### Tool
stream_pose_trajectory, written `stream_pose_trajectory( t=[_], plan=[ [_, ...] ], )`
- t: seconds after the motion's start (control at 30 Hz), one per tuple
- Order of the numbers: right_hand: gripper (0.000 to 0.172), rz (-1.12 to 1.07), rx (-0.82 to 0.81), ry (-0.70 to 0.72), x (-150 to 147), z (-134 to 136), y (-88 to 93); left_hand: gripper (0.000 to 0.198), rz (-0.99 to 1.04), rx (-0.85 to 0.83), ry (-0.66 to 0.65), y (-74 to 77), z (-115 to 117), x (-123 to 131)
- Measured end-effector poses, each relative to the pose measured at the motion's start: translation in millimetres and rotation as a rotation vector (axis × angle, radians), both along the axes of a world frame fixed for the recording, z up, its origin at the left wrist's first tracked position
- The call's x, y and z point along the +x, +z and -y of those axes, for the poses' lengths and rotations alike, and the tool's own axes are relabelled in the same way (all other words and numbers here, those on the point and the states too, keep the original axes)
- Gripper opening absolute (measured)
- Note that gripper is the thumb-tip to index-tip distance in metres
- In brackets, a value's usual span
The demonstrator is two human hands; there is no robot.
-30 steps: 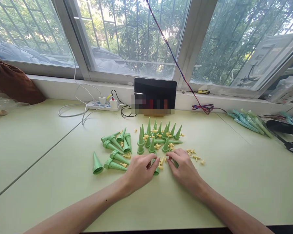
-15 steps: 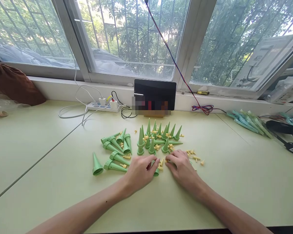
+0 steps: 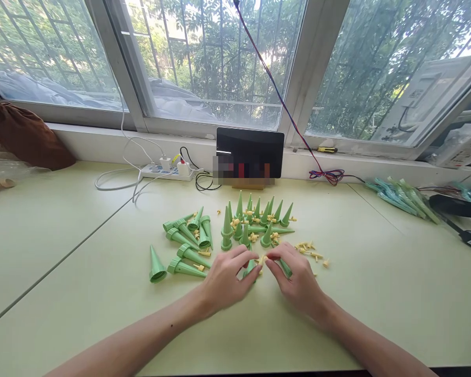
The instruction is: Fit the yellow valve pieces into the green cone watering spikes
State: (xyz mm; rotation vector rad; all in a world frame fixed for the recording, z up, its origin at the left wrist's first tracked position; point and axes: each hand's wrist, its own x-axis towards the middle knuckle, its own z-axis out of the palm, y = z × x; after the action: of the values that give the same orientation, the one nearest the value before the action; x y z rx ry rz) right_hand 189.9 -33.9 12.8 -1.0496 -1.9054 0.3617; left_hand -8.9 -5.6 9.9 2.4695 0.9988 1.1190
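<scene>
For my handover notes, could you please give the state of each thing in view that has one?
Right hand: grip shut on a yellow piece
Left hand: thumb and forefinger apart; hold unclear
Rear green cones: mostly upright
Piled green cones: lying down
Lone green cone: on its side
Loose yellow pieces: scattered
Tablet: propped up
Power strip: plugs inserted
Brown bag: neck gathered
Red-and-blue cable: partly bundled

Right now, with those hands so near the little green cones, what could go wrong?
The small yellow piece at the fingertips of the right hand might slip and drop onto the table. Either that or the left hand could bump the upright green cones just beyond.
</scene>
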Motion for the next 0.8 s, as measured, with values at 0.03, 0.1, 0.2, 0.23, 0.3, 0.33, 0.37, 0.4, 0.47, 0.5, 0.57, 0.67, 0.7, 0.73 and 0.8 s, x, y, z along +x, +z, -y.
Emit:
stream_pose_trajectory(
  t=[0.03, 0.1, 0.2, 0.23, 0.3, 0.33, 0.37, 0.4, 0.47, 0.5, 0.57, 0.67, 0.7, 0.73, 0.8],
  plan=[
    [0.010, -0.009, -0.011, 0.006, -0.3, 0.7, -0.2, 0.015, -0.003, 0.013, -0.026, 0.2, 0.8, 0.0],
    [0.011, -0.022, -0.037, 0.021, -0.6, 1.8, -0.8, 0.016, -0.013, 0.036, -0.058, -0.1, 2.3, 0.0],
    [0.013, -0.025, -0.059, 0.052, -0.7, 3.1, -1.3, 0.019, -0.024, 0.047, -0.080, -1.8, 3.3, -0.1],
    [0.013, -0.023, -0.058, 0.062, -0.7, 3.5, -1.3, 0.020, -0.026, 0.049, -0.084, -2.4, 3.3, -0.2],
    [0.014, -0.020, -0.053, 0.073, -0.8, 4.0, -1.1, 0.022, -0.023, 0.055, -0.091, -3.1, 3.1, -0.4],
    [0.014, -0.019, -0.052, 0.075, -0.8, 4.2, -0.9, 0.022, -0.024, 0.058, -0.093, -3.2, 3.0, -0.5],
    [0.014, -0.019, -0.050, 0.075, -0.7, 4.3, -0.6, 0.023, -0.026, 0.060, -0.095, -3.1, 2.9, -0.6],
    [0.014, -0.019, -0.049, 0.076, -0.6, 4.5, -0.3, 0.024, -0.028, 0.061, -0.097, -2.9, 2.8, -0.6],
    [0.014, -0.020, -0.048, 0.081, -0.3, 4.8, 0.4, 0.025, -0.035, 0.062, -0.101, -2.3, 2.5, -0.6],
    [0.014, -0.023, -0.049, 0.084, -0.2, 5.0, 0.8, 0.026, -0.037, 0.066, -0.103, -2.0, 2.3, -0.7],
    [0.011, -0.030, -0.055, 0.088, -0.1, 5.4, 1.3, 0.027, -0.034, 0.082, -0.109, -1.7, 2.1, -0.7],
    [0.007, -0.040, -0.055, 0.082, -0.5, 5.9, 1.5, 0.028, -0.032, 0.104, -0.105, -1.7, 2.2, -0.9],
    [0.007, -0.043, -0.052, 0.077, -0.8, 6.0, 1.5, 0.028, -0.033, 0.101, -0.098, -1.8, 2.3, -0.8],
    [0.008, -0.048, -0.046, 0.071, -1.0, 6.0, 1.6, 0.026, -0.031, 0.092, -0.087, -1.9, 2.3, -0.8],
    [0.009, -0.055, -0.037, 0.060, -1.3, 5.9, 1.8, 0.023, -0.024, 0.067, -0.061, -1.8, 2.3, -0.6]
  ],
)
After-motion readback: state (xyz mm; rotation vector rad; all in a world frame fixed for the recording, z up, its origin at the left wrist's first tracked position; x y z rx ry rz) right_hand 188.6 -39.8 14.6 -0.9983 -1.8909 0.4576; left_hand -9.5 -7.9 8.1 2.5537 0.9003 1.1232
